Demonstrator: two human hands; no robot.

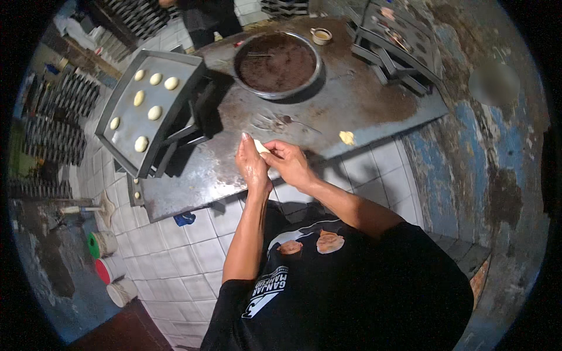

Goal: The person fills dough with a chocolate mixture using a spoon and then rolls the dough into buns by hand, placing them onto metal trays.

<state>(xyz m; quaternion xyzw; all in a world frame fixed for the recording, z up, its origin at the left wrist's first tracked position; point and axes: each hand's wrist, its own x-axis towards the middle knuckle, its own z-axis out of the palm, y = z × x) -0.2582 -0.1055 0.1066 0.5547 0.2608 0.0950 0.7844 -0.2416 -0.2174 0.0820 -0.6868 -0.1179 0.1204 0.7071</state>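
Note:
Between my two hands, above the near edge of the metal table [216, 169], is a pale piece of dough [261, 147]. My left hand [252, 164] looks shiny and cups the dough, while the fingers of my right hand [287, 162] press on it from the right. Most of the dough is hidden behind my fingers. Beyond my hands, a spoon [301, 124] with a dark residue lies on the tabletop. A small yellow lump of dough [346, 138] rests near the table's edge, to the right.
A wide metal bowl of dark brown filling [276, 61] stands farther back, beside a small cup [321, 36]. At left, a tray [124, 111] of several dough balls sits on stacked trays; more trays [404, 44] stand at right. Another person [208, 20] is across the table.

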